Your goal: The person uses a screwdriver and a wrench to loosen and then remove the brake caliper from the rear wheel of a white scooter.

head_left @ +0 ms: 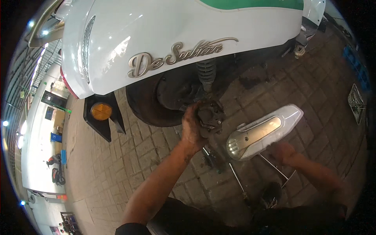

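Note:
My left hand (191,129) is closed around the edge of a dark, greasy metal part (212,116) with bolt holes, beside the scooter's wheel (145,102). Whether that part is still fixed to the scooter, I cannot tell. My right hand (282,153) is dark and smeared by motion, with its fingers hard to make out. It is close to the lower edge of a white cover with a gold panel (263,132) lying on the paving. A T-handle wrench (275,167) lies on the ground by that hand, partly under the cover.
The scooter's white body (188,27) hangs over the wheel and a coil shock absorber (206,71). An orange reflector (101,111) sits on a black flap at left. A metal rod (236,178) and small tools (209,156) lie on the bricks, near my shoe (272,192).

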`<state>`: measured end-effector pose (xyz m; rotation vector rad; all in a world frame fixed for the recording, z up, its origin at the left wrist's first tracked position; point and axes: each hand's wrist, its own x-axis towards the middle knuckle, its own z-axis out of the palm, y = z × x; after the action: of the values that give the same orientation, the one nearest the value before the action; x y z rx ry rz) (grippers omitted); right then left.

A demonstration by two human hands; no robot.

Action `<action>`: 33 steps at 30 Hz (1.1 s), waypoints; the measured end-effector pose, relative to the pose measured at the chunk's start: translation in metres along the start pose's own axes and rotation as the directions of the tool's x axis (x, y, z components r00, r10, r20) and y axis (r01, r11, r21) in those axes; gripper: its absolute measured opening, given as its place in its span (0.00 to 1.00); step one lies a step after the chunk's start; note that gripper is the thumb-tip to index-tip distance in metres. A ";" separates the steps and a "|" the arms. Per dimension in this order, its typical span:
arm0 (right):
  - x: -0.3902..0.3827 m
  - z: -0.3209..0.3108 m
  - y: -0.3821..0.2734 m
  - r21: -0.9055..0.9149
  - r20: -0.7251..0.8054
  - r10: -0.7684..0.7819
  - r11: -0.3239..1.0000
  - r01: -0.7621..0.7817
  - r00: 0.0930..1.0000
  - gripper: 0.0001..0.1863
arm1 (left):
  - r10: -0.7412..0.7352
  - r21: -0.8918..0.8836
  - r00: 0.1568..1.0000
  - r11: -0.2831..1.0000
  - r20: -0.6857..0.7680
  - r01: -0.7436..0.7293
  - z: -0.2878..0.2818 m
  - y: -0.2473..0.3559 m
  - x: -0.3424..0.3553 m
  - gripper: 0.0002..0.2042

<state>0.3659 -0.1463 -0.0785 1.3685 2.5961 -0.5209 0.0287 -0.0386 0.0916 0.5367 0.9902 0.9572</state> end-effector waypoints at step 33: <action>0.085 -0.166 -0.112 0.634 -0.667 0.186 0.649 0.419 0.722 0.20 | 0.307 -0.069 0.941 0.945 -0.142 -0.319 -0.004 -0.053 0.016 0.24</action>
<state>0.2289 -0.0768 0.0755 1.9047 3.2540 -1.5609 0.0507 -0.0515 0.0424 0.5715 0.9880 1.3299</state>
